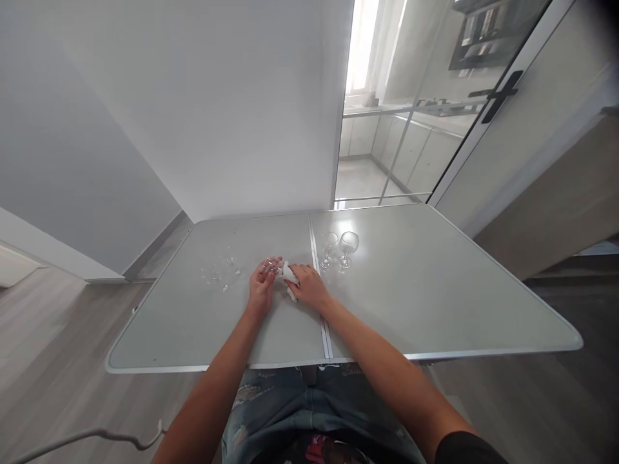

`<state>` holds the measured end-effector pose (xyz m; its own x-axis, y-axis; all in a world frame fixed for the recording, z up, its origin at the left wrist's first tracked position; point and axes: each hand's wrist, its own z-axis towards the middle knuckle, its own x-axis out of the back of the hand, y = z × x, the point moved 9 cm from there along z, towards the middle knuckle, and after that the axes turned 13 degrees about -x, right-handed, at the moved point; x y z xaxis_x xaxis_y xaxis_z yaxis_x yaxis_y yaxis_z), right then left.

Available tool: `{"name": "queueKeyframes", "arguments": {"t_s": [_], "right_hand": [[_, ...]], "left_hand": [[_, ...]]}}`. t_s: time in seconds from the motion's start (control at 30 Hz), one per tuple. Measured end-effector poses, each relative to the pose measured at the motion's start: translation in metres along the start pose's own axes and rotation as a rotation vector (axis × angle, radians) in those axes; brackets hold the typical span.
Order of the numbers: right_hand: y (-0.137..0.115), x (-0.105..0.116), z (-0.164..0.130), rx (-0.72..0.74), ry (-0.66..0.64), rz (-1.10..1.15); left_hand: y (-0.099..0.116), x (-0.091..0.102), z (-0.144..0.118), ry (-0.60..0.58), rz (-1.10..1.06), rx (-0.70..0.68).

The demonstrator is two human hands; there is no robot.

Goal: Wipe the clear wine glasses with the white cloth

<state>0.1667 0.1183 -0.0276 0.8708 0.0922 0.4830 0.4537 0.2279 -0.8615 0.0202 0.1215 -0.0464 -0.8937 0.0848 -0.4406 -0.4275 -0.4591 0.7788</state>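
Over the left half of the folding table, my left hand (262, 281) is closed around the bowl of a clear stemmed glass (271, 265), which lies tilted on its side. My right hand (309, 285) grips a white cloth (289, 273) wrapped over the foot end of that glass; a loose corner of the cloth hangs below the fingers. The foot itself is hidden by cloth and fingers. Just beyond my right hand, two more clear stemmed glasses stand upright side by side, a left one (329, 242) and a right one (349, 243).
Water drops (225, 274) are scattered on the table (425, 283) left of my hands. A metal seam (325, 335) divides the tabletop. The far edge meets a white wall (242, 129) and a glass door (401, 122). A grey cable (111, 436) hangs at lower left.
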Motion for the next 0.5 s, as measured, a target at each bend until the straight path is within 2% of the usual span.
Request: {"name": "queueKeyframes", "arguments": {"t_s": [0.07, 0.2, 0.27, 0.33, 0.43, 0.5], "right_hand": [[0.004, -0.005, 0.001, -0.064, -0.088, 0.115], [0.021, -0.028, -0.004, -0.357, -0.436, 0.635], [0.023, -0.032, -0.007, -0.413, -0.483, 0.740], [0.021, -0.026, -0.007, -0.337, -0.404, 0.637], [0.006, -0.006, -0.007, -0.112, -0.113, 0.243], [-0.002, 0.000, -0.009, -0.037, 0.013, 0.081]], "left_hand": [[-0.001, -0.001, -0.001, -0.011, -0.018, 0.021], [-0.003, -0.007, -0.004, -0.065, -0.058, 0.079], [-0.002, -0.009, -0.005, -0.086, -0.063, 0.080], [-0.001, -0.008, -0.003, -0.072, -0.055, 0.061], [0.002, -0.004, -0.001, -0.018, -0.020, 0.025], [0.003, -0.001, -0.001, 0.011, -0.004, 0.006]]}}
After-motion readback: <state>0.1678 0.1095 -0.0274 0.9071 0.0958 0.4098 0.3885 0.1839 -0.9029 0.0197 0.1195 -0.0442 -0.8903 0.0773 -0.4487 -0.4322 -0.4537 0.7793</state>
